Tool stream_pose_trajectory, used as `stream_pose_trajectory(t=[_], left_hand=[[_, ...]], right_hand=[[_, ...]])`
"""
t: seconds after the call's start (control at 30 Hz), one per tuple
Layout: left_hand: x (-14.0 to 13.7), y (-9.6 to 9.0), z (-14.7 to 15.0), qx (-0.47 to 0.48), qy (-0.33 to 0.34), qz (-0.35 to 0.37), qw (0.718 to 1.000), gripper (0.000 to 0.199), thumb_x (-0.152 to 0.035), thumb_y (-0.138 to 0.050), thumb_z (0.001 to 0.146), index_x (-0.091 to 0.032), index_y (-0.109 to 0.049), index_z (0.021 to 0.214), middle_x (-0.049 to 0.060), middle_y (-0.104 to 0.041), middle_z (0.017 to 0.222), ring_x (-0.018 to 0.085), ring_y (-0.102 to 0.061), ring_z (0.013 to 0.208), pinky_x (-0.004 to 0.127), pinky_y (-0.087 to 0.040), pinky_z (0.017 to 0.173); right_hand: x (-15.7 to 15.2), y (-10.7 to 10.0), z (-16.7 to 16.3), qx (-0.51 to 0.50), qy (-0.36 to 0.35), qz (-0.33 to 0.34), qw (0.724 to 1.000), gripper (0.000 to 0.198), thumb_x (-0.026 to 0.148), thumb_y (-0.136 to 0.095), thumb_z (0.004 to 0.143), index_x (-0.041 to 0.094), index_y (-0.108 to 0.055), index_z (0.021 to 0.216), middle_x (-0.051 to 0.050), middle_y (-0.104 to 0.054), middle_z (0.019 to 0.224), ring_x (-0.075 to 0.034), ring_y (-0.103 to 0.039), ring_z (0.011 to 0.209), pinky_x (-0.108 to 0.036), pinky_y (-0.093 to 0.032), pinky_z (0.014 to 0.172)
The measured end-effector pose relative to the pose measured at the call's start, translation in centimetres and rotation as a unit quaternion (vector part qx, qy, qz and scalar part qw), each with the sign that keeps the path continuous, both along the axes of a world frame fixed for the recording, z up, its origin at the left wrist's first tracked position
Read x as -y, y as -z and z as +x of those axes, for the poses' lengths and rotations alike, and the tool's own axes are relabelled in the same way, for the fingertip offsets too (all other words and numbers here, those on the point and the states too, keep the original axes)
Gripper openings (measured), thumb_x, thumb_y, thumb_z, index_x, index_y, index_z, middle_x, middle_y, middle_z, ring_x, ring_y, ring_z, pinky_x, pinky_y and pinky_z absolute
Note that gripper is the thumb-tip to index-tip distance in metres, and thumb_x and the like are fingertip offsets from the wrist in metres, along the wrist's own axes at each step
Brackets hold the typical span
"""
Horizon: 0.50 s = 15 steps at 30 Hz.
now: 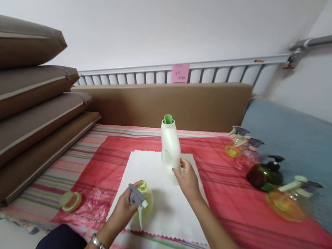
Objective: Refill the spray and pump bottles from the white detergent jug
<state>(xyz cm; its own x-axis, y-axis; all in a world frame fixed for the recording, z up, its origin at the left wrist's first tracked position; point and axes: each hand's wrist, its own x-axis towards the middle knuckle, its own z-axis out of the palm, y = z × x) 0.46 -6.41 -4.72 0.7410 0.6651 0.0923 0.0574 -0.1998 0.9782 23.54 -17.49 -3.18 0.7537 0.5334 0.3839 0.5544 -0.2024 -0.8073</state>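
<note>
My left hand (125, 208) is closed round a grey-and-white trigger spray head (137, 197). A yellow-green bottle (149, 200) stands right against those fingers, its neck uncovered; whether they also grip it I cannot tell. With thumb and fingers, my right hand (189, 181) grips the lower end of a white detergent bottle (170, 141). That bottle leans slightly and shows a green pouring spout (168, 119) in its uncapped mouth. Under both bottles lies a white cloth (177, 221) with a scalloped edge. Off to the left, a pale round cap (70, 201) rests on the red sheet.
Along the right stand two clear spray bottles (234, 146) (248, 156), a dark pump bottle (265, 175) and an orange-yellow spray bottle (287, 203). Stacked brown cushions (21, 120) rise at the left. A brown panel (156, 102) and a white rail bound the back.
</note>
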Motion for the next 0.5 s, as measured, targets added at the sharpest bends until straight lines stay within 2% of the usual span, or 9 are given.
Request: stream_pose_trajectory(t=[0.07, 0.23, 0.4, 0.5], left_hand=[[0.0, -0.3, 0.0, -0.006, -0.004, 0.001, 1.0, 0.059, -0.023, -0.069, 0.07, -0.013, -0.051, 0.125, 0.013, -0.063, 0.123, 0.026, -0.06, 0.111, 0.038, -0.046, 0.098], [-0.1, -1.6, 0.3, -0.043, -0.005, 0.02, 0.999, 0.061, -0.032, -0.074, 0.065, -0.012, -0.053, 0.12, 0.012, -0.069, 0.111, 0.026, -0.065, 0.099, 0.036, -0.051, 0.089], [0.2, -2.8, 0.5, -0.069, -0.027, 0.029, 0.997, 0.057, -0.033, -0.077, 0.06, -0.013, -0.058, 0.109, 0.009, -0.07, 0.101, 0.024, -0.066, 0.09, 0.034, -0.052, 0.082], [0.8, -2.9, 0.5, -0.06, -0.039, 0.039, 0.997, 0.046, -0.031, -0.073, 0.064, -0.015, -0.06, 0.105, 0.006, -0.071, 0.093, 0.023, -0.065, 0.085, 0.033, -0.052, 0.078]], right_hand=[[2.6, 0.9, -1.5, 0.009, -0.012, 0.016, 1.0, 0.04, 0.035, -0.052, 0.081, 0.016, -0.048, 0.117, -0.015, -0.058, 0.118, -0.027, -0.054, 0.109, -0.045, -0.044, 0.093], [7.8, 4.2, -5.8, 0.0, -0.074, 0.016, 0.997, 0.022, 0.031, -0.049, 0.085, 0.022, -0.057, 0.104, -0.01, -0.065, 0.106, -0.025, -0.06, 0.103, -0.045, -0.049, 0.09], [8.0, 4.8, -7.5, -0.011, -0.134, 0.009, 0.991, 0.019, 0.025, -0.05, 0.085, 0.024, -0.061, 0.1, -0.007, -0.067, 0.103, -0.023, -0.063, 0.1, -0.038, -0.052, 0.087], [7.6, 4.6, -7.8, -0.009, -0.164, 0.01, 0.986, 0.019, 0.024, -0.05, 0.085, 0.024, -0.061, 0.1, -0.007, -0.067, 0.102, -0.022, -0.063, 0.099, -0.037, -0.053, 0.085]])
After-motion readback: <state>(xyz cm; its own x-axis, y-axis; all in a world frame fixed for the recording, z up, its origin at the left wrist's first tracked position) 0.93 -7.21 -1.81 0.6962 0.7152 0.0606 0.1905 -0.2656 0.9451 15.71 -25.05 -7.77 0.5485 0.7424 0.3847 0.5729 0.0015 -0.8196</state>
